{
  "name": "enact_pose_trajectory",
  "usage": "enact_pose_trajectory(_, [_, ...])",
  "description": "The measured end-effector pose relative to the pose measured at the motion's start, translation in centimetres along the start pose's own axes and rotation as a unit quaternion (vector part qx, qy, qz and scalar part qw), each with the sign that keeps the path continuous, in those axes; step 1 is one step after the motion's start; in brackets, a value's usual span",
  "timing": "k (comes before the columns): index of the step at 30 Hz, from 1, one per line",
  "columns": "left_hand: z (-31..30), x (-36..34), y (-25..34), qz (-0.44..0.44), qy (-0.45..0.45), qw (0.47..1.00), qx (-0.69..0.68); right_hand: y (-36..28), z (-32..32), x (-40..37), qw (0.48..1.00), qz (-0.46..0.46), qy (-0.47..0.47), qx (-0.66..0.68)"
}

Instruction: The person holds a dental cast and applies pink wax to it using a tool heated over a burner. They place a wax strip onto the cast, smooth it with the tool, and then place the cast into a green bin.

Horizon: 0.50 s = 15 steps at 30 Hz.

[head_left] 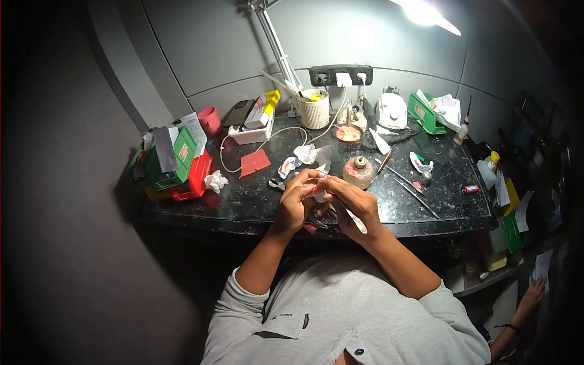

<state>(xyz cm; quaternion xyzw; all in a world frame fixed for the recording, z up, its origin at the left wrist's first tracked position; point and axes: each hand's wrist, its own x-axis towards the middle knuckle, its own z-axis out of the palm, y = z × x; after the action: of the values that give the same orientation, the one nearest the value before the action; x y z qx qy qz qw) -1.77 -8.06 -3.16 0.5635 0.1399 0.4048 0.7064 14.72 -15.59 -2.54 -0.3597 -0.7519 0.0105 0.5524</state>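
My left hand (294, 202) is closed around a small pink-and-white piece (319, 196), mostly hidden by the fingers. Close against it, my right hand (359, 205) has its fingers bent over the same piece. A slim white handle (358, 222) sticks out under the right palm toward me; its working end is out of sight. Just beyond the right hand stands a pink-smeared glass burner (359, 172) with a metal cap. Crumpled white tissue (305, 154) and a pink wax sheet (255, 163) lie beyond the left hand.
Red and green bins (182, 159) stand at the left of the black table (237, 207). A dental model (420, 162), thin metal tools (416, 198) and a red lighter (470, 189) lie right. A lamp (426, 13) hangs above. Another person's hand (534, 293) holds paper at far right.
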Motion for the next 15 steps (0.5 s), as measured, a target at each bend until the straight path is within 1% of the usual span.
enact_pose_trajectory(5, [-0.26, 0.09, -0.33, 0.004, -0.005, 1.000, 0.014, -0.17, -0.08, 0.10, 1.000, -0.005, 0.002, -0.007])
enact_pose_trajectory(8, [-0.36, 0.12, -0.54, 0.007, -0.009, 1.000, 0.019, -0.26, -0.01, 0.00, 1.000, 0.013, 0.007, 0.006])
enact_pose_trajectory(11, [-0.31, 0.18, -0.68, 0.016, 0.002, 1.000, 0.019, -0.16, 0.16, -0.07, 1.000, -0.006, 0.022, -0.015])
enact_pose_trajectory(13, [-0.40, 0.19, -0.83, 0.026, 0.008, 1.000, 0.009, -0.32, 0.18, -0.02, 0.998, -0.046, 0.030, -0.032])
enact_pose_trajectory(15, [-0.58, 0.27, -0.91, 0.027, 0.005, 1.000, 0.004, -0.42, 0.14, -0.06, 0.997, -0.054, 0.038, -0.035])
